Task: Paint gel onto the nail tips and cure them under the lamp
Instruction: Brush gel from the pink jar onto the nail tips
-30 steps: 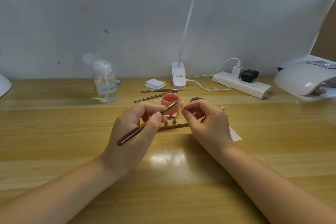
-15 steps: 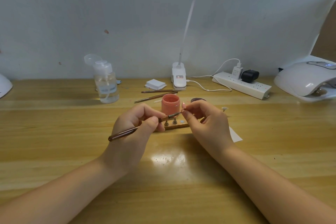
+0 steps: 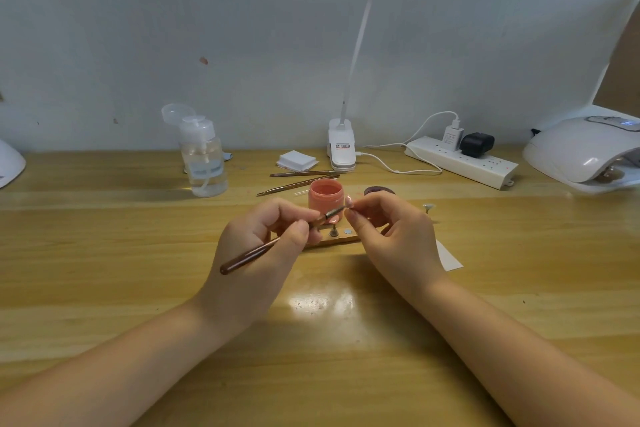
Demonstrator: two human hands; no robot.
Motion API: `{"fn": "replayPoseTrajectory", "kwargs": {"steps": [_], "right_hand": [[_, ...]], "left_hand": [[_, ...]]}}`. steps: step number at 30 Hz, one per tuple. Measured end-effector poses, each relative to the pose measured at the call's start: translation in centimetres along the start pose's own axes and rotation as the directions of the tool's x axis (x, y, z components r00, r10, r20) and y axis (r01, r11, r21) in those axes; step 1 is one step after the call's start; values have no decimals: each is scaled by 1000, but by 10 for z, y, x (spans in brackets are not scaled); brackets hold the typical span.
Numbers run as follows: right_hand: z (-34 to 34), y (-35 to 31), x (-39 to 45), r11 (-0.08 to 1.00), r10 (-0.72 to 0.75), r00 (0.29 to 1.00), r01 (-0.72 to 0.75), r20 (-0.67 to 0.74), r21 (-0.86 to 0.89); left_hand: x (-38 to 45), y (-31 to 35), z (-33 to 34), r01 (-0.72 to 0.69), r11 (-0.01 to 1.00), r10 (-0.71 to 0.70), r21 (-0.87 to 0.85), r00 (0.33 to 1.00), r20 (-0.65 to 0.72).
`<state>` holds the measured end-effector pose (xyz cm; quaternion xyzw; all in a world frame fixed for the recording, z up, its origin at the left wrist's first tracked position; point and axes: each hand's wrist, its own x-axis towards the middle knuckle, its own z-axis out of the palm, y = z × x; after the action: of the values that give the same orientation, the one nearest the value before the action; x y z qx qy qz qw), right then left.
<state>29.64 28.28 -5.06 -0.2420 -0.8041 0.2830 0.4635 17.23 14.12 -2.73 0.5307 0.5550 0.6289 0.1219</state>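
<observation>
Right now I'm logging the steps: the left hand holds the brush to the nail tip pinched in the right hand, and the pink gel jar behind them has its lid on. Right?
Not quite. The head view shows the pink gel jar open, with no lid on it. The rest stands: the left hand holds the brush to the nail tip pinched in the right hand.

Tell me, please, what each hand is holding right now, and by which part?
The left hand pinches the brush around mid-handle, nearer the bristles. The right hand pinches a nail tip from below; its exact hold is hidden.
</observation>
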Motion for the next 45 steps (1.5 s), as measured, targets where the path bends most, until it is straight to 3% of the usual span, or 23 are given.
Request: {"fn": "replayPoseTrajectory", "kwargs": {"steps": [3,7,11,15,21,27,32,37,41,43,45], "right_hand": [[0,1,0,1000,2,1000,-3,-15,-10],[1,2,1,999,28,999,-28,-19,-17],[1,2,1,999,28,999,-28,-18,-27],[1,2,0,999,28,999,-28,-18,-28],[1,0,-1,999,24,1000,-24,-6,-42],[1,-2,-2,998,20,1000,-20,5,-62],[1,-3,-2,997,21,1000,-20,13,-69],[1,-3,-2,997,16,1000,-15,19,-71],[1,-3,-1,997,22,1000,-21,15,-72],[1,-3,-1,997,24,1000,-23,12,-74],[1,-2,-1,997,25,1000,-24,13,-75]], "left_hand": [[4,4,-4,-18,1000,18,20,1000,13],[39,11,-6,76,996,-70,52,990,-120],[85,13,-8,198,942,-156,270,974,-167],[119,10,2,269,795,-264,544,960,-91],[133,-5,18,397,706,-492,587,870,3],[129,-6,-1,555,776,-542,299,830,-132],[117,-14,-21,722,691,-722,-39,688,-77],[102,-18,-33,738,652,-755,-174,653,-60],[86,-16,-35,629,695,-692,-347,716,-89],[72,-15,-31,505,780,-581,-370,804,-127],[52,-14,-25,349,901,-394,-259,907,-147]]}}
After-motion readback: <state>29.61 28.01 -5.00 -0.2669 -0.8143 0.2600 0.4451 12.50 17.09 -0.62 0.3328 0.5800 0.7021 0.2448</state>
